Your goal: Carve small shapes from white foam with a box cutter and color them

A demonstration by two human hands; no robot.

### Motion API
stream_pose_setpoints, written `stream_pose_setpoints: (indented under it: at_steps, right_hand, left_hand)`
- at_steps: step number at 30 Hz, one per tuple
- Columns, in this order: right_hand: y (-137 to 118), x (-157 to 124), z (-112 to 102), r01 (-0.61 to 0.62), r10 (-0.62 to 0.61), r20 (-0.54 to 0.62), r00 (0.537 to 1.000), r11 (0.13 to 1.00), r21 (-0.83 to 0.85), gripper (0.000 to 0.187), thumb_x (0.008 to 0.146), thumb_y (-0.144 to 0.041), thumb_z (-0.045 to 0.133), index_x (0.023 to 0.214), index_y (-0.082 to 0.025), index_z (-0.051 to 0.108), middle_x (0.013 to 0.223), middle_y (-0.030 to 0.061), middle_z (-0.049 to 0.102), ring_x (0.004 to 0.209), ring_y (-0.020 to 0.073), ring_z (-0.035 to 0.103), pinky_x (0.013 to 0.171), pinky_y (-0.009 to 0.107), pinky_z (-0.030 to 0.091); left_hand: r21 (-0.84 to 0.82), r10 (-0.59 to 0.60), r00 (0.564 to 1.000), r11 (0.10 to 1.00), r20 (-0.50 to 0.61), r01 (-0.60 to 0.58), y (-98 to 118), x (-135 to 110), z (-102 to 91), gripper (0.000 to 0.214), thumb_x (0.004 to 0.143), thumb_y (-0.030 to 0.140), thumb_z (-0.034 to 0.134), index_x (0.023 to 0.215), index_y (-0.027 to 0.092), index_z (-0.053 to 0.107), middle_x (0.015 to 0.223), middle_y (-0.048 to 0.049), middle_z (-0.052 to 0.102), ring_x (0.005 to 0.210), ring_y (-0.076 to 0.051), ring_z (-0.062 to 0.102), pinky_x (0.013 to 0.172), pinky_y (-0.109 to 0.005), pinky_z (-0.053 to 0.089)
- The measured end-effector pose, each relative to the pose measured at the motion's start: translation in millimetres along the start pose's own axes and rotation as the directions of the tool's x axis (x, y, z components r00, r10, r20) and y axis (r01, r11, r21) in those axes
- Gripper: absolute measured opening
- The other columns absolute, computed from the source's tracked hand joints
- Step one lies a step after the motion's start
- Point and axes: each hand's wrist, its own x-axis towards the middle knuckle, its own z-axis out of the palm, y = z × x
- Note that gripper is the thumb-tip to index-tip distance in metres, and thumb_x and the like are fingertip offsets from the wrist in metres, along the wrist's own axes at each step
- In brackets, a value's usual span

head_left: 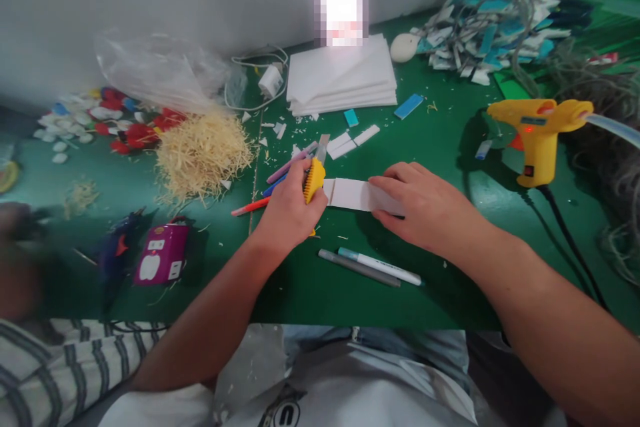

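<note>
A white foam strip (353,195) lies mid-way across the green table (435,143); the left hand (290,210) is clenched round a yellow utility knife (314,180) set against the strip's left end; the right hand (423,203) presses flat on its right end, grasping nothing; two marker pens (373,267) lie just nearer the person; a yellow glue gun (537,137) stands to the right; a stack of white sheets (340,77) lies behind.

Yellow cutter (314,181) on white strip (351,194)
</note>
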Motion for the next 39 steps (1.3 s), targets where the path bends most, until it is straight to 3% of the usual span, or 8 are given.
stream_pose_setpoints:
  at_steps: [5, 11, 19, 26, 33, 39]
  right_hand:
    - [1.4, 0.5, 0.9, 0.010, -0.010, -0.006, 1.000, 1.000, 0.000, 0.036, 0.091, -0.024, 0.065, 0.125, -0.013, 0.075, 0.118, 0.0176, 0.071, 0.104, 0.0339, 0.064, 0.088, 0.047, 0.054]
    - [-0.1, 2.9, 2.1, 0.035, -0.035, 0.022, 0.999, 0.999, 0.003, 0.043, 0.090, -0.022, 0.067, 0.131, -0.013, 0.072, 0.126, 0.0186, 0.071, 0.112, 0.0360, 0.063, 0.093, 0.050, 0.055]
    - [-5.5, 7.0, 1.3, 0.030, -0.031, 0.042, 0.999, 0.999, 0.019, 0.044, 0.090, -0.019, 0.066, 0.134, -0.012, 0.071, 0.128, 0.0186, 0.070, 0.116, 0.0359, 0.063, 0.097, 0.050, 0.055]
    - [-8.7, 10.2, 8.7, 0.047, -0.046, -0.042, 0.998, 0.999, 0.008, 0.055, 0.088, -0.025, 0.071, 0.141, -0.009, 0.066, 0.131, 0.0213, 0.069, 0.117, 0.0367, 0.063, 0.097, 0.051, 0.056]
    - [-7.0, 16.7, 18.3, 0.143, -0.136, -0.101, 0.986, 0.988, 0.063, 0.056, 0.092, -0.023, 0.063, 0.146, -0.009, 0.061, 0.132, 0.0211, 0.071, 0.120, 0.0354, 0.062, 0.099, 0.050, 0.054]
    - [-9.6, 19.8, 15.3, 0.128, -0.122, -0.097, 0.988, 0.990, 0.065, 0.058, 0.089, -0.019, 0.058, 0.146, -0.005, 0.063, 0.126, 0.0231, 0.073, 0.116, 0.0364, 0.063, 0.098, 0.051, 0.054]
  left_hand:
    - [-0.064, 0.040, 0.999, 0.997, 0.027, -0.038, -3.0, 0.3, 3.7, 0.046, 0.086, 0.026, 0.062, 0.130, 0.014, 0.058, 0.116, -0.0142, 0.075, 0.102, -0.030, 0.075, 0.092, -0.046, 0.063]
    - [-0.081, 0.091, 0.996, 0.993, -0.015, -0.092, -7.6, 2.3, 3.8, 0.047, 0.087, 0.025, 0.060, 0.132, 0.014, 0.057, 0.128, -0.0150, 0.072, 0.117, -0.030, 0.072, 0.105, -0.046, 0.060]
    - [-0.122, 0.133, 0.991, 0.984, 0.009, -0.130, -10.5, 2.0, 9.2, 0.048, 0.087, 0.025, 0.059, 0.135, 0.017, 0.055, 0.124, -0.0128, 0.074, 0.111, -0.029, 0.074, 0.100, -0.045, 0.061]
    - [-0.076, 0.133, 0.991, 0.988, 0.004, -0.132, -5.6, -2.5, 7.9, 0.047, 0.088, 0.025, 0.061, 0.134, 0.017, 0.056, 0.120, -0.0125, 0.076, 0.105, -0.029, 0.076, 0.095, -0.044, 0.062]
    - [-0.058, 0.129, 0.992, 0.990, 0.000, -0.128, -4.0, -4.3, 6.8, 0.045, 0.089, 0.028, 0.062, 0.133, 0.021, 0.058, 0.108, -0.0083, 0.079, 0.096, -0.027, 0.078, 0.082, -0.037, 0.063]
    - [0.087, 0.165, 0.985, 0.983, -0.051, -0.161, -5.1, 0.1, 1.8, 0.049, 0.090, 0.026, 0.059, 0.137, 0.018, 0.057, 0.118, -0.0106, 0.077, 0.102, -0.027, 0.076, 0.088, -0.037, 0.062]
